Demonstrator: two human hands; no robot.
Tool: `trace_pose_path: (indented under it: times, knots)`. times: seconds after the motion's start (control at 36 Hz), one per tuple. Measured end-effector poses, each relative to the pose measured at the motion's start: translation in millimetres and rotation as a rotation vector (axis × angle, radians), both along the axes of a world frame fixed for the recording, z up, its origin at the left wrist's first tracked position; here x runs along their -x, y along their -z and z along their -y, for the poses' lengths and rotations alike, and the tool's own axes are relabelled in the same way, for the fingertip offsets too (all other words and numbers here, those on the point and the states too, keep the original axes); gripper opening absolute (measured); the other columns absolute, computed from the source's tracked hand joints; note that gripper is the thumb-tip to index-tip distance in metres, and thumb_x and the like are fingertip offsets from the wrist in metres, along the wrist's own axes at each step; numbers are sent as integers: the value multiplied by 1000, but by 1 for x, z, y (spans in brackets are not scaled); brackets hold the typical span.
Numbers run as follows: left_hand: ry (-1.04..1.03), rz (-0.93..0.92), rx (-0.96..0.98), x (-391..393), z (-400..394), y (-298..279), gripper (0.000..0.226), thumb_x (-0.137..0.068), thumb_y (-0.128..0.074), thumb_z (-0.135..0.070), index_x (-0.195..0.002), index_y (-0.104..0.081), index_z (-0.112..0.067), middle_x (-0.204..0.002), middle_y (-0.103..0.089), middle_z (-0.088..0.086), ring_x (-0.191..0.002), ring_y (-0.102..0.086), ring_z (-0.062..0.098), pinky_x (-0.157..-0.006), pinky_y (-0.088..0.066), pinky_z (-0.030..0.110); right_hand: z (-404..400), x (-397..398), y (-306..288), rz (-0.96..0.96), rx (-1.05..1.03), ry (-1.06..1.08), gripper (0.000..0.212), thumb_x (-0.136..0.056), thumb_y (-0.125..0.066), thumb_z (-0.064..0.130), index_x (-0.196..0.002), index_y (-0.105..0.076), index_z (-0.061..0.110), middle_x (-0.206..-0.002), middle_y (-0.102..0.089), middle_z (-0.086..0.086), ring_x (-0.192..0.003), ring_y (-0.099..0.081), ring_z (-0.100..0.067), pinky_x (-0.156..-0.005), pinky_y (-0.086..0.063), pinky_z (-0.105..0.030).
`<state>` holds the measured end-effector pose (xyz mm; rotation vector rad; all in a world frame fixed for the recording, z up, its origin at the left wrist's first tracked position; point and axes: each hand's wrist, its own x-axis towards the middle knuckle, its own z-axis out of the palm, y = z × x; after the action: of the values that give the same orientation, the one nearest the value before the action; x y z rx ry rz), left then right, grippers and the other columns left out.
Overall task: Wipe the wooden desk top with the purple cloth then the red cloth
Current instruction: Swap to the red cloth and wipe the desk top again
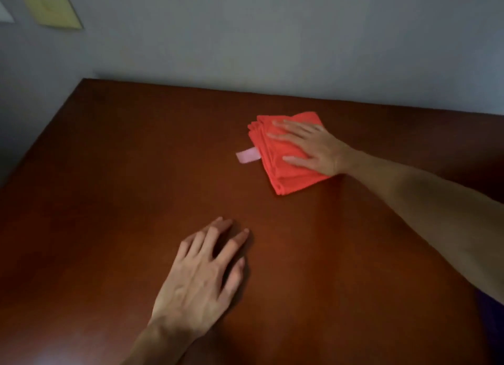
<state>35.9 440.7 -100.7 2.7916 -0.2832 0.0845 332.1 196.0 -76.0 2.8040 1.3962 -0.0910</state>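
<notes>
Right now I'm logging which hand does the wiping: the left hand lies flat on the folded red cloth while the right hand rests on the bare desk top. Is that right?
The hands are swapped. In the head view the right hand lies flat on the folded red cloth, while the left hand rests on the bare desk top.

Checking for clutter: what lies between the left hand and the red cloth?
Only bare wooden desk top between left hand and red cloth, per the head view.
</notes>
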Motion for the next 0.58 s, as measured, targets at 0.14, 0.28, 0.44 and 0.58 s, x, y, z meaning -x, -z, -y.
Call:
trace_pose_path:
  times: [0.14,0.28,0.44,0.58]
  knots:
    - [8,-34,17,-2,-1,2,49,-103,-39,-46,-148,-48,-31,-150,-45,1,-142,-43,19,-111,-28,32,-13,-59,-2,-29,-93,313,82,-87,-19,82,-159,-26,44,-170,-22,6,-155,-25,-21,-123,-21,-48]
    - [7,-37,11,-2,-1,1,49,-105,-35,-47,-150,-45,-33,-151,-43,1,-144,-40,18,-113,-25,30,-19,-64,-4,-50,-111,391,87,-83,-15,82,-161,-21,43,-172,-16,7,-158,-17,-20,-123,-15,-45]
    - [-6,-27,18,-2,0,-3,47,-105,-34,-46,-149,-46,-33,-149,-44,0,-141,-42,18,-110,-28,32,-27,-38,4,-61,-128,594,70,-100,-29,71,-162,-15,42,-173,-5,7,-159,-4,-16,-127,-6,-47]
    - [-4,-8,23,-3,0,-3,48,-103,-37,-47,-147,-49,-33,-147,-46,0,-141,-41,19,-109,-28,32,-31,26,6,-125,-154,794,71,-101,-24,71,-163,-9,39,-174,2,3,-160,3,-19,-126,1,-50]
